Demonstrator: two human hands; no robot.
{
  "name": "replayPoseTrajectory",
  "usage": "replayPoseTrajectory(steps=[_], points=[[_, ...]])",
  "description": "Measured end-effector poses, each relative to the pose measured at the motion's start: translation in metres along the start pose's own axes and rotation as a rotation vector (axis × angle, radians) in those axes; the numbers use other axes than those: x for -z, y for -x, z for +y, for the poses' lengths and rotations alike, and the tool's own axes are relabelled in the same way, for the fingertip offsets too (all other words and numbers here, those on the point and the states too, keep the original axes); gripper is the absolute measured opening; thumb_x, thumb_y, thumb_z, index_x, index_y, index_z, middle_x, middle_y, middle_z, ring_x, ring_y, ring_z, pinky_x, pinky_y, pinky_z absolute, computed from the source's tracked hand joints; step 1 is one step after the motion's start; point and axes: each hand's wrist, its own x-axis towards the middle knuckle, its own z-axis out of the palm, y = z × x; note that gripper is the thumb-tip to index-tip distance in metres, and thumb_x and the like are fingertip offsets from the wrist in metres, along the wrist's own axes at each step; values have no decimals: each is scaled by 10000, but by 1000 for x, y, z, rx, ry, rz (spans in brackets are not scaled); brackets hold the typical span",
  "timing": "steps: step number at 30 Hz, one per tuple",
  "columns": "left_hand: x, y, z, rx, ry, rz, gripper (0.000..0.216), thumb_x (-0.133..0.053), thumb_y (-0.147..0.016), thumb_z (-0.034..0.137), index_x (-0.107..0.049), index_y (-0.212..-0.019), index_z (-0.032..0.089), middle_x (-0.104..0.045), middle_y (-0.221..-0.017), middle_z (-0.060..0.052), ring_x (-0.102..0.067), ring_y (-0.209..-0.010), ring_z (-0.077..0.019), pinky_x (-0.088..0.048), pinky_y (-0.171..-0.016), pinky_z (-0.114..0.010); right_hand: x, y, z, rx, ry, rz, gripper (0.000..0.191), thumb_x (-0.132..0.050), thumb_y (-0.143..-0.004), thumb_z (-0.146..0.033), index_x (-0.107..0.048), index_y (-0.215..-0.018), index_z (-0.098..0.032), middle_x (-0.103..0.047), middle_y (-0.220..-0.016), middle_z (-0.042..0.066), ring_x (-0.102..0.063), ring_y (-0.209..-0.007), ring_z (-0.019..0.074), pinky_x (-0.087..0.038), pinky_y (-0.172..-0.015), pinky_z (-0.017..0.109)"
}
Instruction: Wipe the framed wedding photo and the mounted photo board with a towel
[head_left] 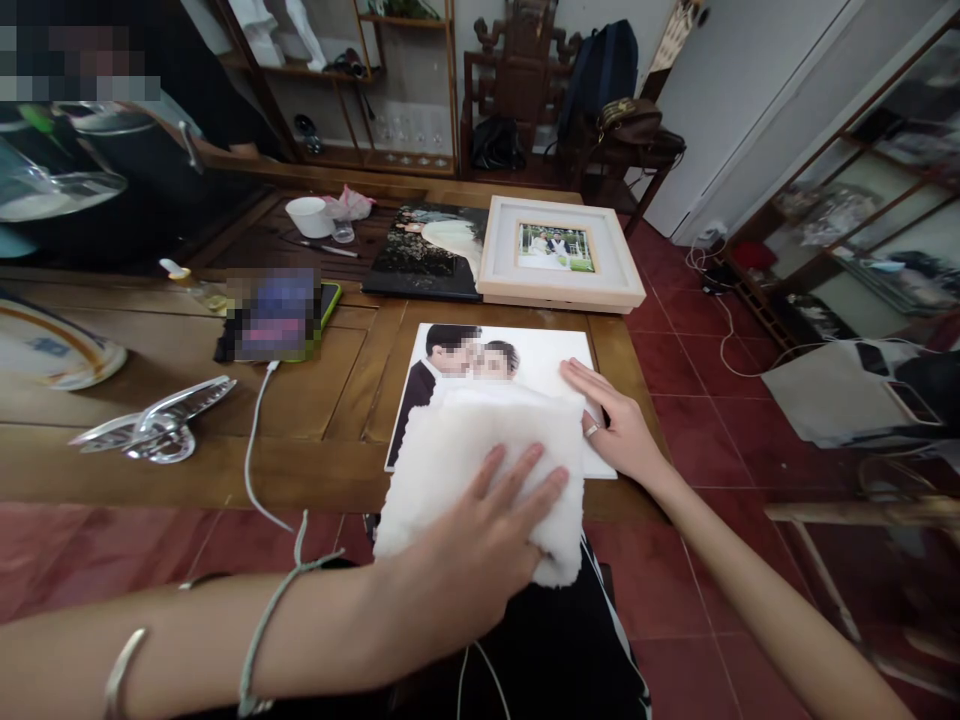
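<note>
A white fluffy cloth (pixel 450 470) covers the lower part of a photo panel (pixel 544 350) that shows two people close together. My left hand (pixel 487 545) lies over the cloth with its fingers spread and its thumb tucked at a fold, holding it. Part of the cloth hangs past the table's front edge. On the panel's right side rests my right hand (pixel 619 420), fingers stretched out flat on the white surface, its ring finger side beside the cloth. The panel's lower middle is hidden by the cloth.
Behind the panel, a framed wedding photo (pixel 502 240) overlaps a dark photo panel (pixel 427 270). Left on the wooden table (pixel 352 380) lie a phone (pixel 326 310) with a white cable (pixel 255 440), a shiny silver object (pixel 161 420) and a white cup (pixel 309 217). A person (pixel 225 110) is across the table.
</note>
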Motion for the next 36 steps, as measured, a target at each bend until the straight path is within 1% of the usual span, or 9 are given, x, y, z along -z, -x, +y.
replayPoseTrajectory(steps=[6,10,13,17,21,24,26,30,36], points=[[10,-23,-75,121,87,-56,409,-525,-763,48,-691,-1106,196,-295,-1559,-66,-178,-1454,-313,-227,-1163,-530,-1,0,-3,-53,0,21,455,-537,-910,-278,-522,-1365,-267,-516,-1432,37,-421,-1373,219,-332,-1162,457],[11,-32,-130,236,90,-28,486,-441,-750,-1,-633,-1175,135,-281,-1559,-113,-159,-1457,-311,-207,-1154,-559,-1,0,-4,-44,-9,21,453,-537,-916,-275,-519,-1367,-238,-515,-1432,51,-420,-1375,215,-327,-1165,458],[9,-25,-153,286,66,-9,481,-400,-776,-4,-612,-1192,116,-245,-1571,-126,-125,-1462,-316,-193,-1156,-569,-1,0,-3,-35,-16,28,450,-538,-915,-270,-523,-1363,-224,-516,-1429,62,-427,-1370,213,-335,-1160,463],[4,-3,-136,311,-3,-21,492,-378,-748,-59,-662,-1120,93,-222,-1577,-133,-95,-1460,-339,-218,-1166,-537,-3,0,-3,-31,-14,38,448,-536,-916,-265,-522,-1363,-245,-517,-1428,47,-424,-1372,209,-337,-1160,462],[-5,20,-73,322,19,-24,431,-516,-677,-31,-732,-992,168,-235,-1579,-95,-125,-1445,-393,-274,-1135,-571,-4,1,-3,-30,-4,36,445,-529,-919,-262,-524,-1363,-233,-519,-1426,54,-425,-1371,209,-337,-1162,451],[-11,31,-25,219,80,17,267,-622,-667,51,-753,-848,197,-232,-1582,-68,-153,-1439,-407,-298,-1119,-582,-4,1,-2,-38,7,35,443,-525,-920,-260,-526,-1361,-225,-519,-1427,61,-426,-1371,208,-338,-1161,448],[-10,32,-9,149,98,22,178,-656,-675,99,-748,-800,187,-219,-1585,-72,-145,-1442,-401,-289,-1131,-568,-4,1,-2,-37,13,33,443,-524,-920,-262,-525,-1362,-220,-515,-1429,66,-425,-1371,211,-337,-1161,455],[1,22,-27,132,125,-44,330,-614,-676,50,-731,-945,200,-216,-1588,-47,-139,-1455,-342,-241,-1172,-509,-3,1,-2,-39,15,27,447,-523,-920,-264,-522,-1365,-223,-512,-1431,66,-427,-1370,218,-336,-1159,468],[18,-12,-111,240,140,-112,532,-425,-727,-46,-645,-1166,159,-238,-1574,-90,-94,-1460,-313,-227,-1164,-528,-3,1,-1,-28,-3,33,451,-535,-916,-262,-520,-1367,-247,-521,-1425,52,-427,-1370,223,-339,-1158,472]])
